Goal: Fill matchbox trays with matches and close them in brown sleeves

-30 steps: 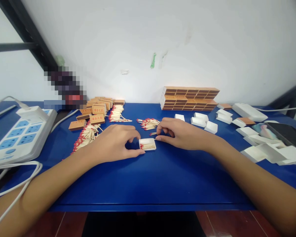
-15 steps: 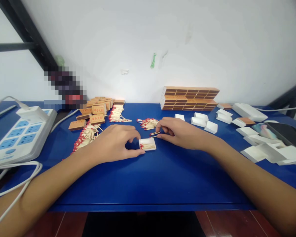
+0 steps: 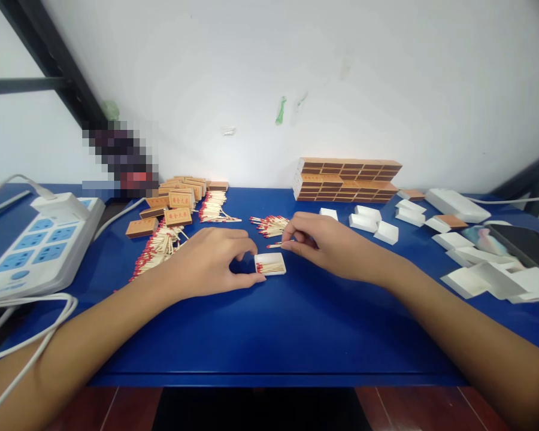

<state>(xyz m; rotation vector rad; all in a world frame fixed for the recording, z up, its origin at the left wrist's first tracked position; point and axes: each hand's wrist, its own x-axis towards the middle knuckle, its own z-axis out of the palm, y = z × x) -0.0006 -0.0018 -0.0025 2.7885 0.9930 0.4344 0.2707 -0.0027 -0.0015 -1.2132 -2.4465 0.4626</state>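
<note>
My left hand (image 3: 218,258) rests on the table with thumb and forefinger curved around the left end of a small white matchbox tray (image 3: 270,257). Inside the tray lie several red-tipped matches (image 3: 270,267), their heads to the left. Just behind and right of it, my right hand (image 3: 317,242) pinches matchsticks (image 3: 274,245) between thumb and fingers, red tips pointing left; how many is unclear. A loose pile of matches (image 3: 270,225) lies behind these fingertips.
Left of my left hand are larger heaps of matches (image 3: 157,251) and orange matchboxes (image 3: 178,216). Stacked matchboxes (image 3: 345,181) stand against the wall. Empty white trays (image 3: 363,221) and a phone (image 3: 525,244) lie to the right. A power strip (image 3: 40,245) sits at the left.
My right hand has shifted very slightly left. The matches in its fingers, seen apart before, now lie close together. My left hand stays at the tray.
</note>
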